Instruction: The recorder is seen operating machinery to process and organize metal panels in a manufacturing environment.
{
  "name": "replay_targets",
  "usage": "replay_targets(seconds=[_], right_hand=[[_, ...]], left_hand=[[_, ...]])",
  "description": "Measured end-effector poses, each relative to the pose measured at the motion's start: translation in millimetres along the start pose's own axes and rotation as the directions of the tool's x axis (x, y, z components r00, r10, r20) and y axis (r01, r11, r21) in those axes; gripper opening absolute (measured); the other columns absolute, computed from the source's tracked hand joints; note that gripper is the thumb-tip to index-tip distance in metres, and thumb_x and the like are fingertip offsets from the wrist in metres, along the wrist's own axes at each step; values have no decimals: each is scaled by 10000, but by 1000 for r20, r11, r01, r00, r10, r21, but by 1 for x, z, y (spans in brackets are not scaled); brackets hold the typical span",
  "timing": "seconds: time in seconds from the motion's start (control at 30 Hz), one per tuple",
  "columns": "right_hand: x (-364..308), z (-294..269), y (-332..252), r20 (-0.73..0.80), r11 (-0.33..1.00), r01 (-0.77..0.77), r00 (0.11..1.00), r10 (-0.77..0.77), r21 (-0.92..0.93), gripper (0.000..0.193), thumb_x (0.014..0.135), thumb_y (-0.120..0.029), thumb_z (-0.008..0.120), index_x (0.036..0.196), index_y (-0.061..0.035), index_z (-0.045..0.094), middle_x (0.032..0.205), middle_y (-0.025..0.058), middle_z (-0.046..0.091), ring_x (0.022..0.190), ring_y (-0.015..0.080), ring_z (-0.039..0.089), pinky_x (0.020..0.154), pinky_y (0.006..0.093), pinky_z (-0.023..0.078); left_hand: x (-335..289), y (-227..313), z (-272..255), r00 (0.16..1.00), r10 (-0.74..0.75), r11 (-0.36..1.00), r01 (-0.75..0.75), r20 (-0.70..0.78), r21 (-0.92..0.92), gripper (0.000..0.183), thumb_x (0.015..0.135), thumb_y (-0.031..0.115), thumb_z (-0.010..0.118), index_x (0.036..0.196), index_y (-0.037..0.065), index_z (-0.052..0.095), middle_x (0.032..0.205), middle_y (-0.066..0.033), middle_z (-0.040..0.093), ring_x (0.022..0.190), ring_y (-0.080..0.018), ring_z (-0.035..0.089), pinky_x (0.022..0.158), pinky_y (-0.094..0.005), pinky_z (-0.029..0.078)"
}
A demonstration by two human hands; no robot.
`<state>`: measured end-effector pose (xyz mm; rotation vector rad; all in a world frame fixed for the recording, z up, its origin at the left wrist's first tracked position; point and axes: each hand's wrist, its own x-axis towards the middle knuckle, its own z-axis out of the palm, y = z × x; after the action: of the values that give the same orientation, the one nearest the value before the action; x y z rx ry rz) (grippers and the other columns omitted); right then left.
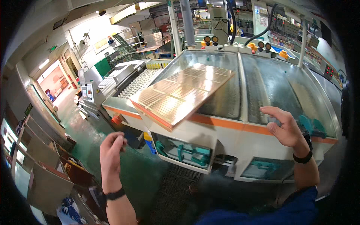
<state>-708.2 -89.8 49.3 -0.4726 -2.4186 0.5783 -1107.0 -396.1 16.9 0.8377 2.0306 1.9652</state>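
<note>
A stack of flat, copper-coloured panels (pixel 176 93) with a grid pattern lies tilted across the glass lid of a long machine, its near corner jutting over the front edge. My left hand (pixel 111 152) is raised below and left of the stack, apart from it, with fingers curled in and nothing visible in them. To the right of the stack, my right hand (pixel 285 127) hovers before the machine's front rim, thumb and fingers apart and holding nothing. Both wrists wear dark bands.
The white machine (pixel 232 138) with an orange stripe (pixel 225 122) fills the middle and right. White rollers (pixel 138 84) and a control box (pixel 91 93) are at its left. Wooden boards and shelving (pixel 48 183) stand at lower left, beside a green floor (pixel 138 183). A dark grate (pixel 178 191) lies below.
</note>
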Motion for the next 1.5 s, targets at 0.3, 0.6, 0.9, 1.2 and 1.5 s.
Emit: replay_targets(seconds=[0.3, 0.6, 0.9, 1.2, 1.5], right_hand=[[166, 150, 34, -41, 853, -460, 875, 483, 246, 490, 922, -241, 663, 1292, 59, 546, 1263, 197, 581, 1138, 273, 577, 983, 360, 457], [197, 194, 7, -47, 910, -324, 945, 323, -258, 477, 819, -120, 695, 1237, 77, 579, 1329, 249, 560, 1298, 405, 485, 1111, 437, 357], [269, 249, -84, -130, 671, -650, 746, 653, -356, 513, 914, -325, 637, 1218, 83, 567, 1304, 264, 537, 1198, 429, 524, 1002, 435, 439], [251, 284, -111, -425, 411, -817, 565, 707, -404, 448, 919, -322, 630, 1074, 97, 590, 1206, 272, 550, 1116, 428, 545, 946, 434, 453], [277, 310, -149, -650, 39, -902, 340, 679, -431, 442, 905, -428, 625, 956, 11, 618, 987, 220, 642, 928, 425, 618, 780, 476, 490]], left_hand=[[273, -48, -1, 907, -195, 927, 46, 374, 372, 731, 844, 310, 743, 1381, -95, 455, 1223, -186, 609, 1092, -226, 586, 957, -338, 454], [387, -113, 44, 199, -251, 965, 130, 947, 229, 656, 888, 247, 729, 1364, -117, 462, 1172, -137, 654, 1018, -150, 620, 885, -265, 489], [515, -188, 23, 288, -418, 814, 541, 862, 214, 365, 904, 61, 640, 1245, -52, 578, 1017, -83, 681, 852, -160, 663, 688, -284, 536], [565, -175, 47, 79, -348, 771, 591, 934, 237, 256, 973, 160, 590, 1159, -15, 612, 890, -42, 652, 710, -128, 620, 654, -229, 536], [597, -231, 21, 266, -173, 950, 301, 948, 89, 234, 962, 170, 593, 1093, -17, 643, 899, -47, 653, 753, -125, 598, 650, -253, 478]])
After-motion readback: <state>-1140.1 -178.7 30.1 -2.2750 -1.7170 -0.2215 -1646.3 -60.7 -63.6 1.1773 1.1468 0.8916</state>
